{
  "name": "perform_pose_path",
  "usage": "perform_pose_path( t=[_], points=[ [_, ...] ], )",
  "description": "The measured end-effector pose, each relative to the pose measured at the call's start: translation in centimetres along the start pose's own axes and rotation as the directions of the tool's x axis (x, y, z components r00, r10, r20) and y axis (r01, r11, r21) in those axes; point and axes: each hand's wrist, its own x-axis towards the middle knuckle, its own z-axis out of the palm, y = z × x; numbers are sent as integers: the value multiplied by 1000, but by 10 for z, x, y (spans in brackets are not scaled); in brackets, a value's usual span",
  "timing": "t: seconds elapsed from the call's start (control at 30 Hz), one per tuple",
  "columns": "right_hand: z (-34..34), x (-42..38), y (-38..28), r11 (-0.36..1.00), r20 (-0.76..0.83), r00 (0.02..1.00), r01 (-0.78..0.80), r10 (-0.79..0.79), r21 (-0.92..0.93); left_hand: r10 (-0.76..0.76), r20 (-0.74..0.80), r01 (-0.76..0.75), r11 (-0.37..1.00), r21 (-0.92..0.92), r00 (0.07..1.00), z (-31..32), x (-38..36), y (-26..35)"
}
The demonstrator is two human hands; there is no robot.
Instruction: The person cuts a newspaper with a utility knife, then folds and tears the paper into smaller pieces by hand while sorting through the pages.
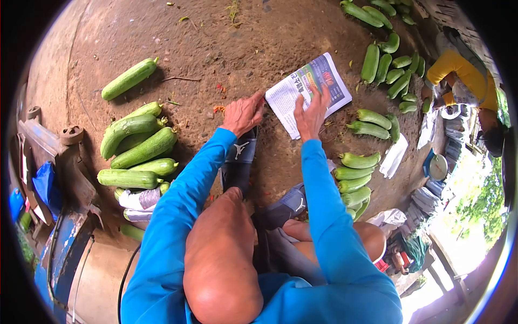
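Note:
A folded newspaper (283,105) lies on the brown ground in front of me, its printed, coloured side up. At the paper's left corner is my left hand (244,113), its fingers bent and pressed together on the edge. My right hand (312,114) rests over the sheet with fingers spread, palm down. Left of my arms lies a pile of long green gourds (143,148), and one single gourd (129,79) sits apart above it. More gourds (353,173) form a row to the right of my right forearm.
Further gourds (396,67) are grouped at the upper right, near a person in yellow (461,75). White folded paper (394,156) lies at right. Stacked newspapers (426,200) and a round container (436,166) stand beyond. A rusty metal frame (59,146) edges the left. My shoes (241,151) are below my hands.

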Motion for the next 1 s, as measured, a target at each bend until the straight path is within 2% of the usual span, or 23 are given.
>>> perform_pose_path(
  t=[0.07,0.13,0.17,0.23,0.27,0.5,0.57,0.6,0.67,0.77,1.0],
  points=[
    [20,21,-10,998,34,998,47,-48,52,-7,17,7,1000,-4,1000,-1,0,-2],
    [43,31,-8,987,150,975,159,-163,35,27,-45,-29,999,-46,999,-2,-2,1],
    [54,32,-5,987,153,975,155,-160,41,23,-42,-24,999,-42,999,-3,-1,2],
    [77,21,11,939,261,945,258,-196,-230,-3,-28,4,1000,26,1000,-2,1,4],
    [81,20,16,940,287,942,246,-174,-237,-6,-25,7,1000,29,1000,-2,2,3],
    [81,20,20,941,267,945,252,-189,-226,-3,-8,3,999,52,1000,3,2,-1],
    [78,23,25,980,217,961,190,-174,-57,7,2,-7,999,45,1000,5,1,-3],
    [76,25,29,981,221,961,184,-168,-55,22,-29,-21,999,29,999,5,1,-2],
    [72,31,34,960,245,953,225,-181,-167,31,-52,-31,999,14,998,3,-2,1],
    [74,34,40,943,238,954,237,-182,-232,12,-45,-12,1000,10,999,3,0,2],
    [70,54,55,950,217,963,209,-158,-232,12,-65,-10,999,31,998,3,1,3]
  ],
)
